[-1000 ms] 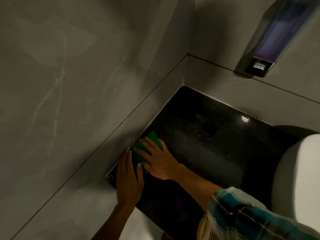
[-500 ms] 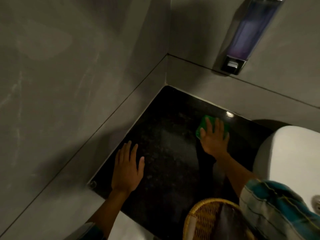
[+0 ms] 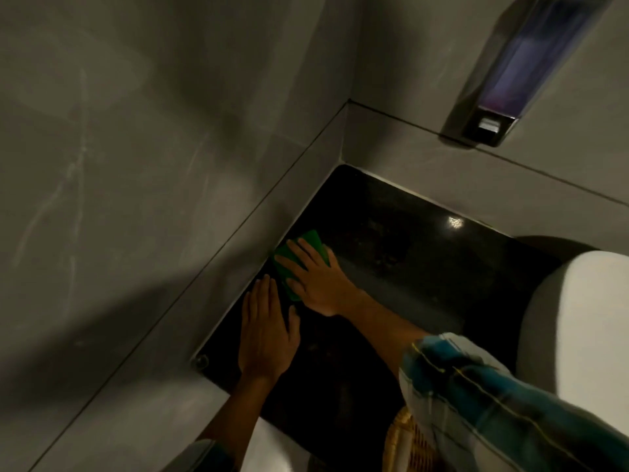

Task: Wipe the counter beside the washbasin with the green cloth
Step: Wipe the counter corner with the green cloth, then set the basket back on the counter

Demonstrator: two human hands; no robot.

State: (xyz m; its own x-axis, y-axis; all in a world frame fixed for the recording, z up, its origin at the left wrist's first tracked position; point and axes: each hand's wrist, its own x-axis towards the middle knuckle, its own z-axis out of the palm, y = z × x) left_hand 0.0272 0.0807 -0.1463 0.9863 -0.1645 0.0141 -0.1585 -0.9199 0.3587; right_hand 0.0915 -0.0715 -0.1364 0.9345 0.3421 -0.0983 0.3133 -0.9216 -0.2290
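The green cloth (image 3: 311, 245) lies flat on the black counter (image 3: 401, 267), pushed against the left wall's edge. My right hand (image 3: 316, 275) presses down on it with spread fingers and covers most of it. My left hand (image 3: 267, 330) rests flat on the counter just in front of the cloth, fingers together, holding nothing. The white washbasin (image 3: 578, 328) bulges in at the right edge of the counter.
Grey tiled walls (image 3: 136, 165) meet in a corner behind the counter. A soap dispenser (image 3: 510, 73) hangs on the back wall at upper right. A wicker basket (image 3: 405, 444) shows at the bottom, below my checked sleeve (image 3: 493, 403). A small round fitting (image 3: 201, 361) sits at the counter's near-left corner.
My right hand slid the cloth from the back of the counter near the basin to the left wall. My left hand stayed flat on the counter.
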